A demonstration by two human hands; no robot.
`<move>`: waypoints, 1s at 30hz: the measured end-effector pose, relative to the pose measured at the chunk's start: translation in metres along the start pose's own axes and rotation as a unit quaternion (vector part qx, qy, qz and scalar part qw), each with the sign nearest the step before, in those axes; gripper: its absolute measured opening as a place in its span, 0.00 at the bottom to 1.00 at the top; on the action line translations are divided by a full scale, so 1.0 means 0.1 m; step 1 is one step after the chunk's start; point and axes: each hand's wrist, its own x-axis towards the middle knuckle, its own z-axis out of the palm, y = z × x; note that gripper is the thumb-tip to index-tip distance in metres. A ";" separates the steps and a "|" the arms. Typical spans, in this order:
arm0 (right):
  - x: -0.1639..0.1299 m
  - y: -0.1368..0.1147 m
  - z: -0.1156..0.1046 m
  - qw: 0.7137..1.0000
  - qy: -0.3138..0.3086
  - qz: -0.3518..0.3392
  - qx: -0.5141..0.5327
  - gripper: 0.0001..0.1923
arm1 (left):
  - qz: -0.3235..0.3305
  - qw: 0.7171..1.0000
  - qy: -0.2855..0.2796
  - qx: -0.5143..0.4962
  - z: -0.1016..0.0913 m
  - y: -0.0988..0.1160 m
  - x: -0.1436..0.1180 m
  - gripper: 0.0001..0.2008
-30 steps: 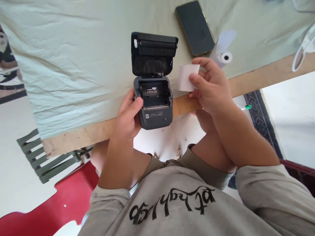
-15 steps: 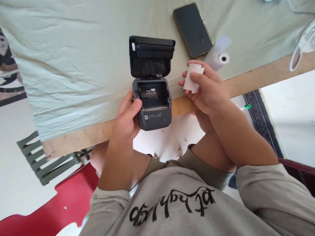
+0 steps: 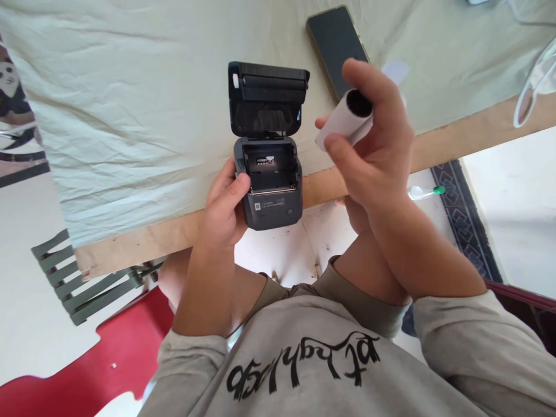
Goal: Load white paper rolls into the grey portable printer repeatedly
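Note:
My left hand (image 3: 226, 202) grips a dark grey portable label printer (image 3: 273, 209) by its left side, at the table's front edge. The printer's black lid (image 3: 266, 110) stands raised, and its paper bay (image 3: 271, 174) holds no roll. To the right of the printer, my right hand (image 3: 376, 136) is closed around a small white paper roll (image 3: 341, 124), with the thumb on its near side. The roll is tilted, and the dark hollow of its core faces up. Behind that hand, a second white roll is mostly hidden; its loose paper end (image 3: 395, 72) shows.
A dark smartphone (image 3: 336, 43) lies on the pale green tablecloth (image 3: 143, 116), partly behind my right hand. A white cable (image 3: 527, 98) loops at the right. The bare wooden table edge (image 3: 147, 236) runs in front of me. A red stool (image 3: 125, 341) is at lower left.
My right hand has lifted slightly and turned the paper roll, so its open end now shows instead of its flat side. The left hand and printer have stayed in place.

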 end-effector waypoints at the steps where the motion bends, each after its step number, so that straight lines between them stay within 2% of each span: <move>1: 0.01 -0.10 0.03 0.997 -0.024 -0.059 -0.034 0.24 | 0.001 1.000 -0.001 -0.002 0.01 0.01 0.00 0.13; 3: 0.04 -0.23 0.11 0.982 -0.079 -0.150 -0.085 0.23 | 0.000 1.000 0.002 -0.006 0.02 0.02 -0.01 0.13; 4: 0.05 -0.26 0.15 0.974 -0.104 -0.172 -0.109 0.22 | 0.000 1.000 0.005 -0.006 0.02 0.02 -0.02 0.13; 7: 0.07 -0.24 0.26 0.960 -0.139 -0.161 -0.182 0.14 | -0.002 1.000 0.006 -0.007 0.03 0.03 -0.03 0.13; 11: 0.08 -0.20 0.30 0.958 -0.143 -0.142 -0.205 0.08 | -0.003 1.000 0.007 -0.005 0.01 0.02 -0.03 0.15; 15: 0.07 -0.22 0.26 0.955 -0.123 -0.153 -0.225 0.09 | -0.013 1.000 0.004 -0.011 0.01 0.01 -0.03 0.18; 19: 0.07 -0.19 0.29 0.952 -0.135 -0.170 -0.218 0.06 | -0.006 1.000 0.002 -0.027 0.03 0.02 -0.03 0.15; 24: 0.05 -0.24 0.28 0.955 -0.098 -0.195 -0.200 0.08 | 0.019 0.999 0.008 -0.024 0.07 -0.01 -0.02 0.14; 28: -0.01 -0.28 0.26 0.944 -0.135 -0.245 -0.173 0.06 | 0.059 0.998 0.005 0.011 0.05 0.02 -0.04 0.21; 30: -0.05 -0.25 0.28 0.931 -0.181 -0.271 -0.162 0.07 | 0.042 0.998 0.005 0.050 0.02 0.05 -0.06 0.29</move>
